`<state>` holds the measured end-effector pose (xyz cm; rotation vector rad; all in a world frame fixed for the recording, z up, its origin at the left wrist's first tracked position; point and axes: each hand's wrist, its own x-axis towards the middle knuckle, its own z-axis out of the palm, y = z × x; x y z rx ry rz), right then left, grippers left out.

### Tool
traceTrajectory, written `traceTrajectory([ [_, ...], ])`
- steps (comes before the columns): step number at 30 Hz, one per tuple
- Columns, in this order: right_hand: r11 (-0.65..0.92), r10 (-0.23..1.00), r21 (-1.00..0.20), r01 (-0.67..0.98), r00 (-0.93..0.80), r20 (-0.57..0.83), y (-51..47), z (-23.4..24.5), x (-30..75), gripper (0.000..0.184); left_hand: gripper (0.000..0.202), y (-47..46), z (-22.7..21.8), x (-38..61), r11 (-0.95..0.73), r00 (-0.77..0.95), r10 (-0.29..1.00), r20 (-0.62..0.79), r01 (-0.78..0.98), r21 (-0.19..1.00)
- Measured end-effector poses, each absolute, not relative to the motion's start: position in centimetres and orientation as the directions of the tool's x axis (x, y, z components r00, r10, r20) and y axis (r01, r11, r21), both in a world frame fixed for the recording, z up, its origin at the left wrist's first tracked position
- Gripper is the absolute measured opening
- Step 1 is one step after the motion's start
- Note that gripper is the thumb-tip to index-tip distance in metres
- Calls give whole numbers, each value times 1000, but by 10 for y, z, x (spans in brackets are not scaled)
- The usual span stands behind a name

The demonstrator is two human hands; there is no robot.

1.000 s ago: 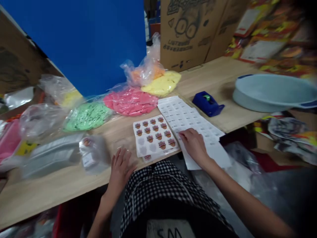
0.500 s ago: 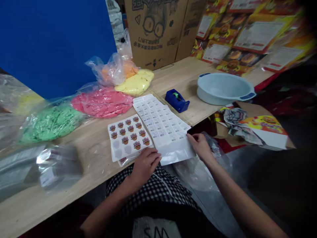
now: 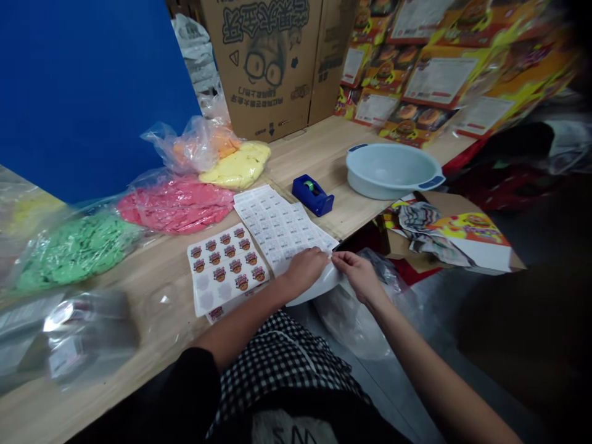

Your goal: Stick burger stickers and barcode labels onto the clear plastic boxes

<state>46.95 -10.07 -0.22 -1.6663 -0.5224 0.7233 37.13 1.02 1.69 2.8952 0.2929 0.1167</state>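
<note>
A white label sheet (image 3: 279, 226) with rows of small printed labels lies on the table, its blank lower part bending over the front edge. My left hand (image 3: 308, 269) rests across that sheet, fingers closed at its right side. Right beside it, my right hand (image 3: 357, 271) pinches the sheet's right edge. The fingertips of both hands nearly meet there; any single label between them is too small to make out. To the left lies a sticker sheet (image 3: 226, 264) with burger-like cartoon pictures and some bare spots, partly behind my left forearm.
Behind the sheets stand a blue tape dispenser (image 3: 313, 195) and a light-blue basin (image 3: 393, 176). Bags of pink (image 3: 176, 202), green (image 3: 78, 243) and yellow dough-like material (image 3: 238, 165) line the back left. An open carton (image 3: 462, 231) sits below at right. Clear plastic packs (image 3: 87, 339) lie at left.
My left hand has moved right and up, from the lower left corner of the label sheet to beside my right hand. The view has shifted slightly, and the sheet's lower part now bends more.
</note>
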Motion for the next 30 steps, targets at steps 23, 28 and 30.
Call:
traceTrajectory([
  [23,-402,561,-844,354,824,78,-87,-16,478,38,24,49,62,343,-849,850,517,99,496,183],
  [28,-337,606,-854,395,786,124,-67,26,448,47,20,31,71,306,-878,872,477,110,466,110],
  [30,-285,736,-940,186,671,-91,-57,39,432,52,23,18,70,292,-912,906,409,112,407,45],
])
